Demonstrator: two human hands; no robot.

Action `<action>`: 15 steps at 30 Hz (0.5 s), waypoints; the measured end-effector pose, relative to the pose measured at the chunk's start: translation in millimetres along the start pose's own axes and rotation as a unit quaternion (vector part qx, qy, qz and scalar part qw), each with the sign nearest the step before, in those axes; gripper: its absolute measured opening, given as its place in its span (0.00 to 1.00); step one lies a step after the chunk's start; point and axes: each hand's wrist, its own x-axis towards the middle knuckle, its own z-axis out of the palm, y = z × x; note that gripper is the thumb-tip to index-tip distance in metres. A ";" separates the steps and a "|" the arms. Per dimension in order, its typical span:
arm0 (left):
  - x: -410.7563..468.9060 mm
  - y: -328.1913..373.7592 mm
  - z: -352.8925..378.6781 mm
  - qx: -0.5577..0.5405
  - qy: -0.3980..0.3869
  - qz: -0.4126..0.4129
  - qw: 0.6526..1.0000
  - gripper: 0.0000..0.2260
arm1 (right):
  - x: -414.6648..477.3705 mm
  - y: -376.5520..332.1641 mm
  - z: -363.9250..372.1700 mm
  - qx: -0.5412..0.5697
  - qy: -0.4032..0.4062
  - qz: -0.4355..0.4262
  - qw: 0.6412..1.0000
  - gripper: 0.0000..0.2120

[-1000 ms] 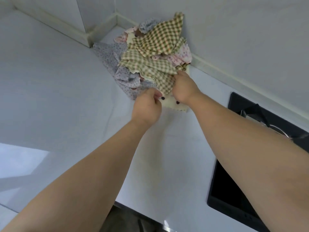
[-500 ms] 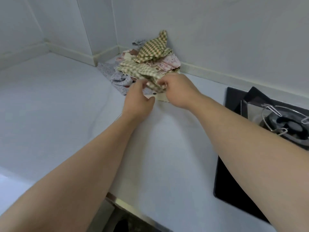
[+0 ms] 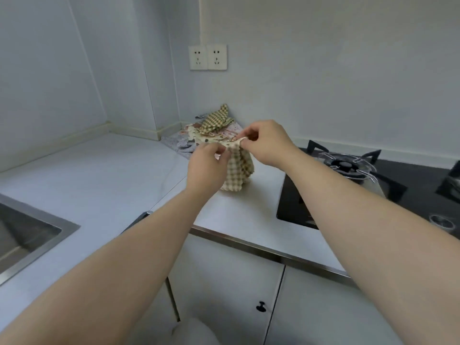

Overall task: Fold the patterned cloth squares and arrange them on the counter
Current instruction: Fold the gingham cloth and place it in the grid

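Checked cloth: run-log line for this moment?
checked cloth: hangs bunched | left hand: pinches top edge | right hand: pinches top edge | cloth pile: back corner

One beige-and-green checked cloth square [image 3: 235, 174] is held up; the heap of patterned cloths [image 3: 211, 131] in the corner is too crumpled to count. Two white wall sockets [image 3: 198, 57], one steel sink [image 3: 53, 221], one black glass hob [image 3: 296, 207], one black cabinet knob [image 3: 260, 306].
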 end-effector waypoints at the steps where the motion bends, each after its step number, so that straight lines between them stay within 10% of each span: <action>1: -3.7 10.2 -9.9 0.000 0.002 0.007 1.000 0.07 | -6.9 -6.3 -7.1 0.006 0.006 0.005 1.000 0.06; 15: -59.4 118.9 -111.0 -0.074 -0.069 0.024 0.995 0.16 | -69.7 -89.2 -73.2 0.060 0.045 0.050 0.996 0.04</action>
